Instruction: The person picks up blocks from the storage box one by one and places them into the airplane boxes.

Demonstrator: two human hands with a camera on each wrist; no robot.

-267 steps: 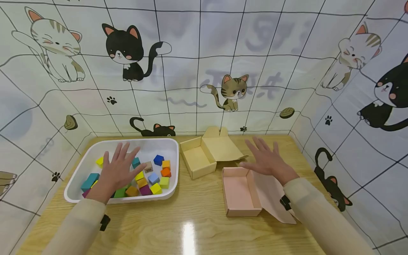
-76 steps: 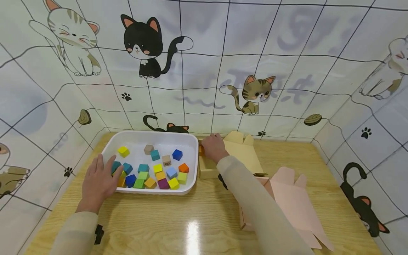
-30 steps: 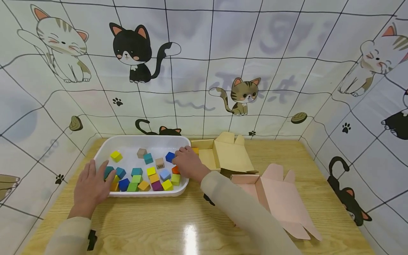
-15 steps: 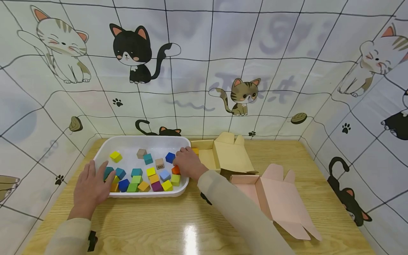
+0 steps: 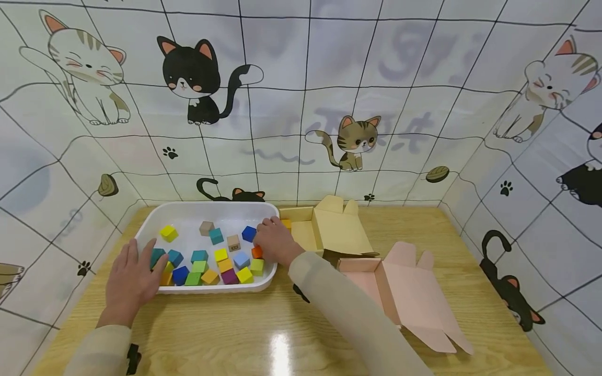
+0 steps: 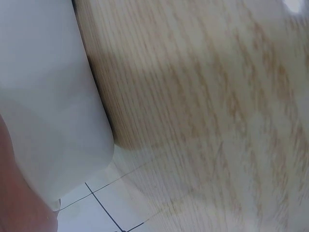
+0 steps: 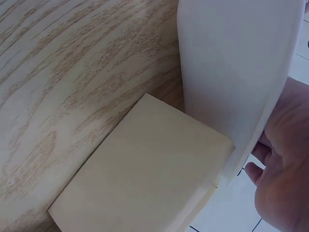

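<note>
A white tray [image 5: 199, 290] holding several coloured cubes stands at the left of the table. My left hand [image 5: 132, 274] lies over its front left corner, fingers stretched past the rim near a teal cube [image 5: 157, 256]. At the tray's right rim is my right hand [image 5: 276, 241], its fingers bent downward, close to a red-orange cube [image 5: 256, 252] and a blue cube [image 5: 249, 233]. The right wrist view shows curled fingertips [image 7: 253, 171] by the tray wall [image 7: 231, 72]; I cannot tell whether they hold anything. An orange cube [image 5: 286, 223] shows in the yellow box [image 5: 303, 230].
The yellow box adjoins the tray's right side, its lid [image 5: 343, 230] folded open to the right. Nearer, an open pink box [image 5: 362, 271] is partly behind my right forearm, its lid [image 5: 420, 292] spread rightward. A cat-print sheet [image 5: 282, 104] encloses the wooden table [image 5: 226, 334].
My right hand has gone from over the yellow box to the tray's right rim. An orange cube, earlier in the tray, is now in that box. The last half second shows hardly any motion.
</note>
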